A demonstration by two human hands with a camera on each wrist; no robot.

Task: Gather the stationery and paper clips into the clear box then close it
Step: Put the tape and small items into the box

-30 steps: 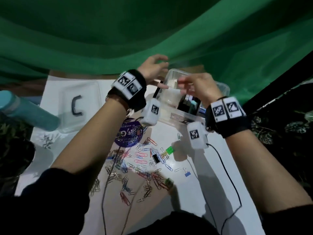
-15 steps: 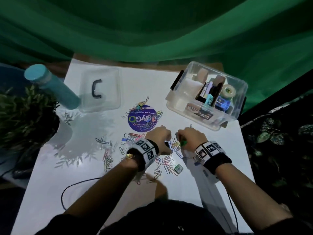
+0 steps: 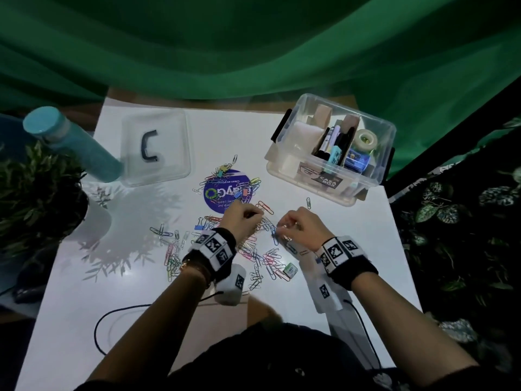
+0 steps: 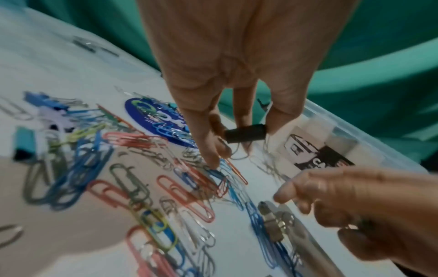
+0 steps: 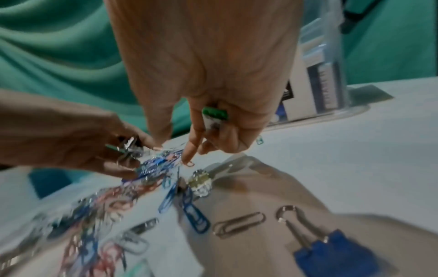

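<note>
Coloured paper clips [image 3: 265,258] lie scattered across the middle of the white table [image 3: 352,249]. My left hand [image 3: 252,217] holds a black binder clip [image 4: 245,133] in its curled fingers, and its forefinger presses on the clips [image 4: 213,165]. My right hand [image 3: 283,228], just right of it, pinches a green binder clip [image 5: 214,114] while its forefinger touches a clip [image 5: 188,162]. The clear box [image 3: 377,176] stands open at the back right with markers, tape and erasers inside. Its clear lid [image 3: 174,165] with a black handle lies at the back left.
A teal bottle [image 3: 76,150] and a potted plant [image 3: 36,193] stand at the left. A purple round sticker [image 3: 222,197] lies under more clips. A blue binder clip [image 5: 336,251] sits near my right wrist. Black cable [image 3: 112,317] loops at the front. Green cloth hangs behind.
One second ago both hands were up at the box; they have come down onto the clip pile. In the last half second they have hardly moved.
</note>
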